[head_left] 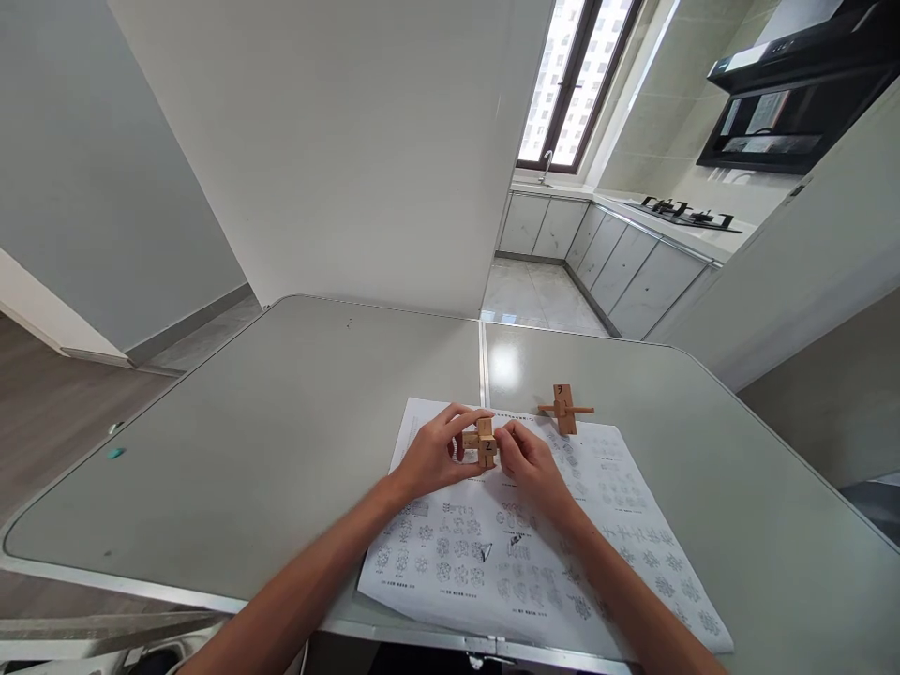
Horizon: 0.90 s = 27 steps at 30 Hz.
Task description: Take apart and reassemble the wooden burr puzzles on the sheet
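My left hand [437,454] and my right hand [529,463] meet over a printed sheet of diagrams [520,544] on the grey table [281,441]. Both pinch a small wooden puzzle assembly [484,442] made of crossed blocks, one face marked with a "2". The left fingers wrap its left side and top, the right fingers close on its right side. A second wooden puzzle piece [564,410], a block with a thin stick through it, lies on the table just beyond the sheet's far right corner, untouched.
The table is two joined halves with a seam [482,356] down the middle and a metal rim. A small teal object [116,453] lies near the left edge. A white wall stands behind the table; a kitchen with cabinets [619,267] opens at the right.
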Each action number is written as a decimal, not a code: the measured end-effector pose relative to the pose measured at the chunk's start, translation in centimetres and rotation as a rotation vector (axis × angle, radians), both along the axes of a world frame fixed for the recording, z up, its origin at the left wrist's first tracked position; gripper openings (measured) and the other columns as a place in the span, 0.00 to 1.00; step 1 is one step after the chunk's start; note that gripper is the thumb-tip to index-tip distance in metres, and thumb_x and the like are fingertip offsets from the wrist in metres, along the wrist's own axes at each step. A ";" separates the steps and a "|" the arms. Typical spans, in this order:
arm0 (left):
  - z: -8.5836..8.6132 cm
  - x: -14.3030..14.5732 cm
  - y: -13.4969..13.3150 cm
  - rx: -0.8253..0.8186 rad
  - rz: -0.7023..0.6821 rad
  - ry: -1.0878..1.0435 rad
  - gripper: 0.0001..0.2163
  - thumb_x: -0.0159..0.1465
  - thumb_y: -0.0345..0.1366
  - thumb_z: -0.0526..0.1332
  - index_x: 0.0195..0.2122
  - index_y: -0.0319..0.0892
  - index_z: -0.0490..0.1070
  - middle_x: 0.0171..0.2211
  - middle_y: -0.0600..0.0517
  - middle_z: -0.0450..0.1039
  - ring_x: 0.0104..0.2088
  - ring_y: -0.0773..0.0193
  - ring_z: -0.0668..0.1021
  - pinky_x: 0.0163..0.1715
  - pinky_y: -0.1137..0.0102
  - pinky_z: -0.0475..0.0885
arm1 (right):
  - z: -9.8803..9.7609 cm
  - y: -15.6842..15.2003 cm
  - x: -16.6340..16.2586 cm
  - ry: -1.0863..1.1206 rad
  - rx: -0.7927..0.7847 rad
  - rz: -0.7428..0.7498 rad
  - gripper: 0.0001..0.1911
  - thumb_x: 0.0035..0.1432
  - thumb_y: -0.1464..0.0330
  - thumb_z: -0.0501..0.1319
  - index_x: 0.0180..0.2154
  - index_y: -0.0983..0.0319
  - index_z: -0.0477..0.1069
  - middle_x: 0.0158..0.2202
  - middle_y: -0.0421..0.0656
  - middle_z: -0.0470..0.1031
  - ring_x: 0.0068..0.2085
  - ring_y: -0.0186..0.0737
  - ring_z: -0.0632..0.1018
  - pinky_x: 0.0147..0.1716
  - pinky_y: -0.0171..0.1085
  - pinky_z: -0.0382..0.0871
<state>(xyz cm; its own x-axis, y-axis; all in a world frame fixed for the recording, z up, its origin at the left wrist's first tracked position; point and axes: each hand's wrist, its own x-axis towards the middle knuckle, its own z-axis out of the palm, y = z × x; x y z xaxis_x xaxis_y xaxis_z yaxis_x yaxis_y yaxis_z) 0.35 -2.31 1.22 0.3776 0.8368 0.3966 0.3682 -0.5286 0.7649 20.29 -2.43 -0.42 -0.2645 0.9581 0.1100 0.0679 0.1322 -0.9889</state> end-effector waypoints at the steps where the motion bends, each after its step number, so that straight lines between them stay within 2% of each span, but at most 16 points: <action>1: 0.0 0.0 0.0 0.003 -0.002 0.009 0.28 0.60 0.41 0.72 0.62 0.54 0.69 0.52 0.50 0.71 0.28 0.73 0.72 0.28 0.74 0.76 | 0.1 0.0 0.0 0.027 -0.030 0.015 0.24 0.68 0.47 0.58 0.28 0.57 0.59 0.21 0.33 0.57 0.21 0.33 0.58 0.21 0.35 0.52; 6: 0.0 0.0 0.0 -0.017 -0.009 0.023 0.31 0.61 0.43 0.72 0.64 0.56 0.67 0.53 0.50 0.70 0.27 0.73 0.72 0.29 0.73 0.76 | 0.7 -0.1 -0.2 0.166 -0.168 0.057 0.27 0.64 0.45 0.61 0.27 0.57 0.59 0.19 0.31 0.54 0.20 0.31 0.55 0.19 0.33 0.51; 11: -0.2 0.0 0.3 -0.092 0.055 -0.049 0.32 0.64 0.46 0.68 0.68 0.54 0.60 0.52 0.50 0.71 0.27 0.73 0.73 0.27 0.74 0.75 | 0.1 0.6 0.3 0.385 -0.386 -0.027 0.28 0.63 0.45 0.64 0.26 0.58 0.60 0.19 0.31 0.57 0.18 0.28 0.56 0.15 0.31 0.50; 14: -0.4 0.0 0.4 -0.129 0.131 -0.101 0.27 0.67 0.46 0.65 0.65 0.50 0.60 0.52 0.49 0.72 0.26 0.74 0.73 0.26 0.75 0.72 | -0.4 1.5 1.2 0.671 -0.489 -0.068 0.24 0.58 0.51 0.71 0.28 0.59 0.62 0.22 0.31 0.58 0.18 0.26 0.57 0.12 0.26 0.52; 17: -0.4 0.0 0.5 -0.157 0.165 -0.116 0.23 0.69 0.45 0.63 0.63 0.48 0.62 0.51 0.49 0.72 0.25 0.74 0.72 0.24 0.75 0.70 | -0.6 2.2 1.8 0.874 -0.560 -0.043 0.18 0.61 0.60 0.71 0.31 0.58 0.63 0.24 0.31 0.58 0.17 0.25 0.58 0.11 0.23 0.58; 22: -0.5 0.0 0.6 -0.160 0.175 -0.108 0.19 0.70 0.44 0.61 0.60 0.47 0.65 0.51 0.48 0.72 0.25 0.74 0.72 0.24 0.76 0.69 | -0.4 2.4 2.0 1.063 -0.679 -0.015 0.07 0.67 0.72 0.64 0.37 0.58 0.66 0.27 0.34 0.65 0.19 0.25 0.65 0.12 0.19 0.64; 27: -0.5 0.0 0.7 -0.151 0.172 -0.092 0.17 0.70 0.44 0.60 0.58 0.46 0.66 0.50 0.48 0.73 0.26 0.73 0.72 0.24 0.74 0.70 | -0.6 2.4 2.2 1.120 -0.634 0.001 0.08 0.66 0.74 0.63 0.41 0.57 0.66 0.27 0.33 0.64 0.20 0.26 0.67 0.14 0.20 0.66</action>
